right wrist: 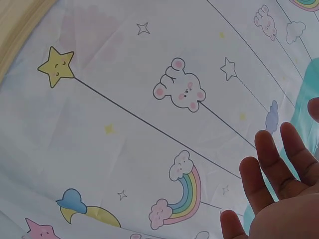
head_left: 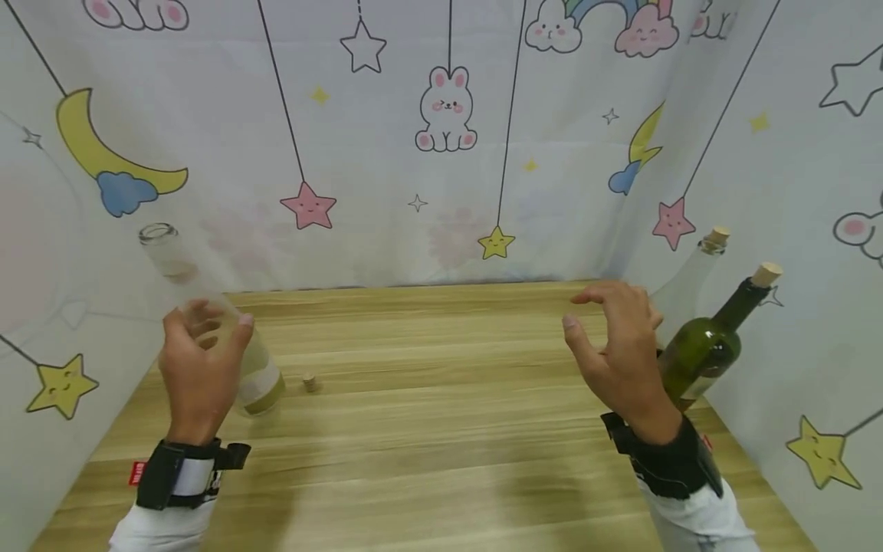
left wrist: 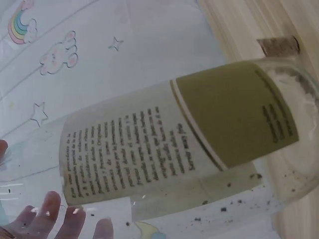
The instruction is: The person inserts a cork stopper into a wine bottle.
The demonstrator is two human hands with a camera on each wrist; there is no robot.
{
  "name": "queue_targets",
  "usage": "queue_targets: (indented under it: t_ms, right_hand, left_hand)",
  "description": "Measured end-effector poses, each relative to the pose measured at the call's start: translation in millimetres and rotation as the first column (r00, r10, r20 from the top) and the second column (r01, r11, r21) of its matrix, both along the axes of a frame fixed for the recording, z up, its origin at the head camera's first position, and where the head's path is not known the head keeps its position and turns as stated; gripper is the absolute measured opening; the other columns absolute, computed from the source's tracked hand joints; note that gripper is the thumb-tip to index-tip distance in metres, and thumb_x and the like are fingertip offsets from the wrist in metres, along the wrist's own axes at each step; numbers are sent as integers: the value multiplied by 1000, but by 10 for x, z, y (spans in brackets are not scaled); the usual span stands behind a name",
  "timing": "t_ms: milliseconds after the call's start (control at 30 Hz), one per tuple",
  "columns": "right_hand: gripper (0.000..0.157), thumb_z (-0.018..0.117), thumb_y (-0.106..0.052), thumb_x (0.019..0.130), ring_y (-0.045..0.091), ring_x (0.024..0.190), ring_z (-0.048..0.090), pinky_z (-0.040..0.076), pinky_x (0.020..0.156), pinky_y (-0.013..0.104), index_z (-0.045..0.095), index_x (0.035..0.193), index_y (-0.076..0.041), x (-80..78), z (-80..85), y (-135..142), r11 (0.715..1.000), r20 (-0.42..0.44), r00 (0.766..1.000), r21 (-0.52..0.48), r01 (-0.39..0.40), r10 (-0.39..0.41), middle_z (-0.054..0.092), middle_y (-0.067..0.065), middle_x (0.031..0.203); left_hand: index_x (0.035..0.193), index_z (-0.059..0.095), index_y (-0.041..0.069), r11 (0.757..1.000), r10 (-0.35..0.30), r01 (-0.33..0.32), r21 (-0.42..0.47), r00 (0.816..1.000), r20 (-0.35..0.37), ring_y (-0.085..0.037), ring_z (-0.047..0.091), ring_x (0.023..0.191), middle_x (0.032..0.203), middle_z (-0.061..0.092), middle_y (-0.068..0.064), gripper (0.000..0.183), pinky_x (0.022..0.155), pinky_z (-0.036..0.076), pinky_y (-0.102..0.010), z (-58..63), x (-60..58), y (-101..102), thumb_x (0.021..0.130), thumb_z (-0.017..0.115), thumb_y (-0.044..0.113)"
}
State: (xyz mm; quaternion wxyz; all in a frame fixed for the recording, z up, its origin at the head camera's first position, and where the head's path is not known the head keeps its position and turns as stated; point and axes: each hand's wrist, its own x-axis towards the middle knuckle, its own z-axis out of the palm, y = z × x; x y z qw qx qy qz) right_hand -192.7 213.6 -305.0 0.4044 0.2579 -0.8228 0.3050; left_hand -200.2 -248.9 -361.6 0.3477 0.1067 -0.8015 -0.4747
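My left hand [head_left: 203,368] curves around the shoulder of a clear glass bottle [head_left: 260,368], thumb on the near side and fingers seen through the glass. The bottle's mouth is uncorked, and its white and olive label [left wrist: 229,114] faces the left wrist camera. Beside its base lies a small cork [head_left: 310,382]. My right hand [head_left: 624,353] is in the air with nothing in it, fingers bent forward and thumb apart. Just past it stand a green wine bottle [head_left: 700,349] and a clear bottle [head_left: 683,284], both corked and partly hidden by the hand.
A wooden table [head_left: 428,429] spreads between the hands. White cloth walls [head_left: 386,169] printed with stars, rabbits and clouds enclose its back and both sides. The right-hand bottles stand close to the right wall.
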Motion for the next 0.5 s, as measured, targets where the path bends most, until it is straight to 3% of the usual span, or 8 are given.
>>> queue_targets:
  t_ms: [167, 300, 400, 500]
  right_hand:
    - [26, 69, 0, 84, 42, 100, 43, 15, 78, 55, 62, 109, 5, -77, -153, -31, 998, 80, 997, 58, -23, 19, 60, 23, 110]
    - [27, 71, -1, 86, 42, 102, 43, 15, 80, 59, 61, 111, 3, -161, -280, -62, 995, 149, 989, 92, -29, 15, 59, 23, 111]
    - [26, 71, -4, 88, 41, 100, 42, 15, 80, 59, 61, 112, 1, -221, -371, -101, 992, 209, 978, 118, -42, 17, 59, 21, 110]
    - [26, 72, -6, 89, 39, 101, 42, 15, 82, 60, 60, 112, -2, -261, -459, -156, 988, 265, 964, 139, -61, 22, 59, 18, 109]
  left_hand:
    - [131, 53, 6, 989, -124, 118, -92, 990, -62, 2, 55, 104, 116, 63, -2, 49, 86, 44, -15, 106, 246, 324, 90, 76, 19]
    - [126, 53, 0, 966, -229, 220, -139, 972, -47, -4, 61, 103, 117, 68, -9, 50, 85, 46, -7, 118, 403, 567, 86, 79, 14]
    - [125, 53, 1, 933, -329, 323, -158, 944, -14, -15, 66, 103, 115, 68, -11, 51, 86, 51, -9, 96, 493, 736, 84, 82, 14]
    - [125, 53, 4, 883, -443, 440, -165, 896, 24, -23, 68, 103, 115, 68, -9, 52, 87, 59, -26, 65, 573, 902, 83, 83, 15]
